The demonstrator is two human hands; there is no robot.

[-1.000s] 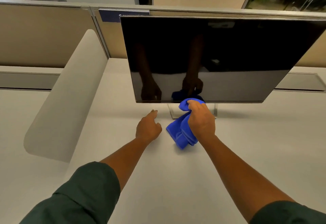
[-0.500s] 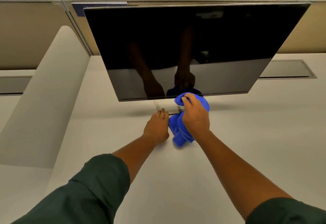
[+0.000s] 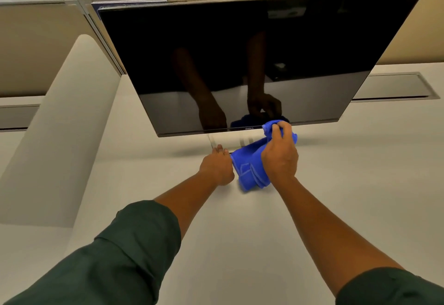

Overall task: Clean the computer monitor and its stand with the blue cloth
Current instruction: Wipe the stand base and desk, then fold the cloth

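Right hand point(image 3: 280, 158) over half-hidden stand point(image 3: 223, 140)

Monitor point(image 3: 240, 59): glossy black screen, mirroring both arms. Blue cloth point(image 3: 249, 168): soft, matt, fuzzy fabric, bunching in folds under the right hand's fingers point(image 3: 276, 134). Stand point(image 3: 230, 140): pale, smooth base, gleaming faintly ahead of the left fingertips point(image 3: 219, 149). Desk point(image 3: 240, 232): matt, smooth off-white surface. Sleeves point(image 3: 125, 252): dark green woven cloth, creasing.

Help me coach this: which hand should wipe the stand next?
Right hand: it grips the blue cloth beside the stand. The left hand holds nothing, resting at the base.
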